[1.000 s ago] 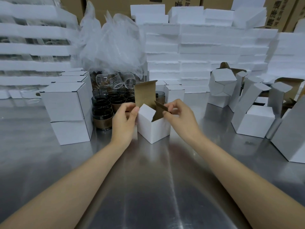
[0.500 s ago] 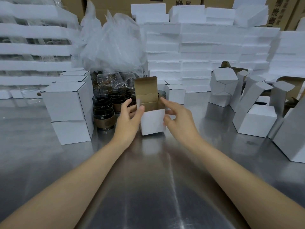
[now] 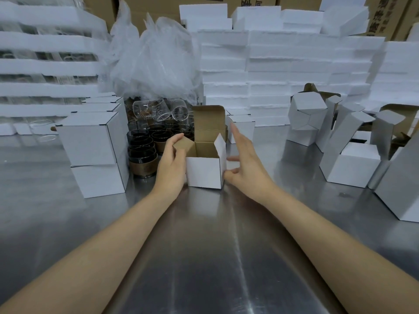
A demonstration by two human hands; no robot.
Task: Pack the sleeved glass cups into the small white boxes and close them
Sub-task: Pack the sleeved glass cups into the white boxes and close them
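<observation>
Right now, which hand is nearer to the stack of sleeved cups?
Left. The left hand grips the left flap of the open box, just beside the sleeved cups; the right hand is spread open at the box's right side, farther from them.

Floor of the open box point(image 3: 204, 172) out of sight behind its front wall

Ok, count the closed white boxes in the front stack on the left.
2: the upper box sits on the lower box, which rests on the table. More stacks behind are partly hidden.
</observation>
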